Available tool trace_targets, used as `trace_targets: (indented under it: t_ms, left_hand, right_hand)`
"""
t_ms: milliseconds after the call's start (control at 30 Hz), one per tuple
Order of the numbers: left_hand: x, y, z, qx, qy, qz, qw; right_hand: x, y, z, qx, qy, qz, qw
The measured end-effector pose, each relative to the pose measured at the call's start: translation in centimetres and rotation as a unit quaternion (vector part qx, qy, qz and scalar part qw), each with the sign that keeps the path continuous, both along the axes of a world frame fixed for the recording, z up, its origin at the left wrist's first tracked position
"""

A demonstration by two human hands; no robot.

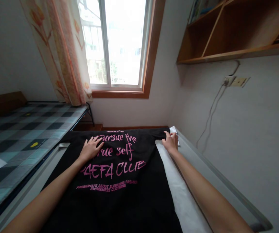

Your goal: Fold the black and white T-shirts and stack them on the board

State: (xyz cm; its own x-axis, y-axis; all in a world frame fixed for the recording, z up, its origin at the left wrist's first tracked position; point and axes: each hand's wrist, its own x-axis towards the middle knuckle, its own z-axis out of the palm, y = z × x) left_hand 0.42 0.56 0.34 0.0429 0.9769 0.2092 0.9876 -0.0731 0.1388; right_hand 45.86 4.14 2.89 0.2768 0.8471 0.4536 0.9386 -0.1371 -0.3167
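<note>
Black T-shirt with pink lettering point(120, 181) lies spread, print up, between 6 and 7 o'clock in view. Left hand point(91, 149) at 10:30 from shirt's centre: palm down, fingers spread over print, nothing gripped. Right hand point(171, 142) at 2 o'clock, fingers bent at sleeve end; cannot tell whether fabric is pinched. White sheet point(177, 186) along shirt's edge at 3 o'clock. Checked mattress point(39, 124) at 9 o'clock in view, wooden shelf point(239, 32) at 2.
</note>
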Motion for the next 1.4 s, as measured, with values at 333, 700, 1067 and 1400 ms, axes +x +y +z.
trace_targets:
  t_ms: [333,700,1067,1400]
  left_hand:
    - [-0.1,0.3,0.0,0.017,0.002,0.0,1.0]
    - [-0.1,0.4,-0.2,0.023,0.003,-0.002,1.0]
    - [-0.1,0.3,-0.1,0.021,-0.003,-0.002,1.0]
    - [-0.1,0.3,-0.1,0.029,-0.01,-0.006,1.0]
  right_hand:
    - [3.7,2.8,1.9,-0.043,0.108,-0.027,0.993]
    - [3.5,5.0,-2.7,0.057,0.47,0.122,0.872]
    - [4.9,5.1,-1.7,0.16,0.275,-0.027,0.948]
    - [5.1,3.0,-4.2,0.132,0.28,0.049,0.95]
